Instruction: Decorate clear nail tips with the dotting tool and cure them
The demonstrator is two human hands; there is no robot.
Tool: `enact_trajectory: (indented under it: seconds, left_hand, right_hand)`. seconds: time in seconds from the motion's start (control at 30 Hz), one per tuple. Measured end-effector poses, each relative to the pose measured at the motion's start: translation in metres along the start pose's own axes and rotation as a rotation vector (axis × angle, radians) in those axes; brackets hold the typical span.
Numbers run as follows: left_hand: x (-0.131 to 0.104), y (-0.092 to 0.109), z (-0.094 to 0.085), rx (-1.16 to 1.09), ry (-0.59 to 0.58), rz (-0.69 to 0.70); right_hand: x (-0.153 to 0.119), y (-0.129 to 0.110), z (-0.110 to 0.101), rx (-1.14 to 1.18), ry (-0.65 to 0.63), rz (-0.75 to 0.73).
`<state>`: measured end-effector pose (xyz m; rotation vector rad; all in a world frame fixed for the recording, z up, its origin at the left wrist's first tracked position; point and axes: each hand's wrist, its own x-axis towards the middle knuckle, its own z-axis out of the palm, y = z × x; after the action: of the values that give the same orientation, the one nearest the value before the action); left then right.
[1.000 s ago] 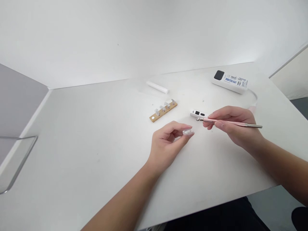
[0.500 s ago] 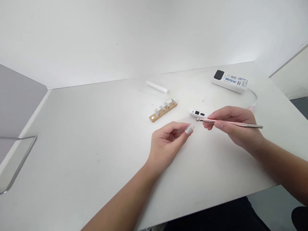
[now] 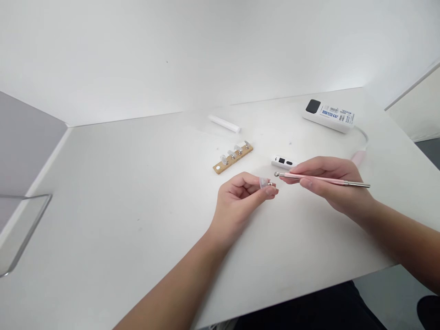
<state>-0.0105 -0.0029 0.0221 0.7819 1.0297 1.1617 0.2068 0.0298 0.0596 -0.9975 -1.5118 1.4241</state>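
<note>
Between the thumb and fingers of my left hand (image 3: pixel 239 201) is a small clear nail tip (image 3: pixel 263 183), with a small silvery piece beside it at the fingertips. My right hand (image 3: pixel 330 178) grips a pink pen-like tool (image 3: pixel 318 179) with a silver rear end. The tool's round metal tip points left, close to the nail tip but apart from it. Behind my hands, a wooden strip (image 3: pixel 223 167) carries several clear nail tips on small metal stands. A white device (image 3: pixel 282 162) with a dark display lies partly hidden behind my right fingers.
A white stick (image 3: pixel 224 123) lies behind the wooden strip. At the back right is a white box (image 3: pixel 328 116) with a dark panel, its cable leading to a pink part (image 3: pixel 359 157). A clear, metal-edged object (image 3: pixel 29 229) stands at the far left.
The nail tip has turned in my left fingers, bringing the silvery piece into view. My right hand has moved slightly left with the pink tool, its round tip now nearer my left fingertips.
</note>
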Motion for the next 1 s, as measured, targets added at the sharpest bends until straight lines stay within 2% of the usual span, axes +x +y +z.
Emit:
enact_trajectory:
  seconds: [0.33, 0.67, 1.0]
  left_hand:
    - [0.0010, -0.0006, 0.0008, -0.103, -0.127, 0.048]
    - [0.0000, -0.0031, -0.0002, -0.110, -0.146, 0.100]
    - [0.0004, -0.0013, 0.0003, -0.077, -0.127, 0.112]
  right_hand:
    - [-0.0040, 0.0031, 0.0018, -0.038, -0.084, -0.010]
    - [-0.0035, 0.0049, -0.0006, -0.002, -0.139, -0.045]
    - [-0.0017, 0.0006, -0.0023, 0.051, -0.271, -0.109]
